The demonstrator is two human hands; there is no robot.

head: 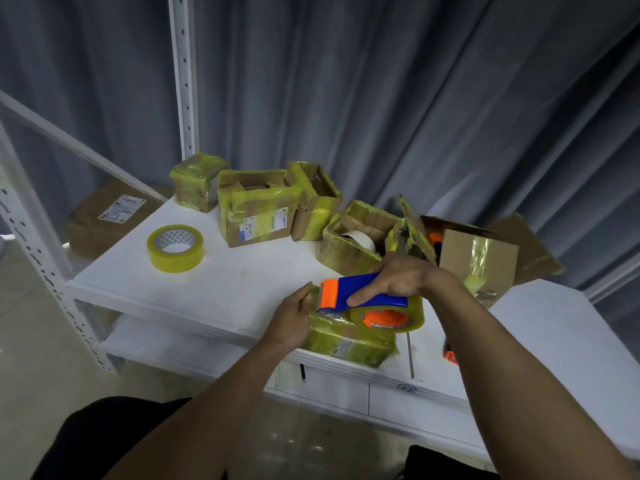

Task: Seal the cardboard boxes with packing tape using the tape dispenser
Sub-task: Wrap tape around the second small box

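Observation:
A small cardboard box [349, 344] wrapped in yellowish tape lies at the front edge of the white shelf [221, 292]. My right hand [398, 277] grips the blue and orange tape dispenser [367, 299], which sits on top of that box with its orange head pointing left. Its tape roll [391, 315] hangs at the right side. My left hand [292, 318] holds the box's left end, fingers curved against it.
A loose roll of tape [175, 248] lies at the left of the shelf. Several taped and open boxes [258, 206] crowd the back, one [360, 237] holding a white roll. An open box [479, 258] stands at right. A parcel [104, 216] sits behind the rack upright [183, 77].

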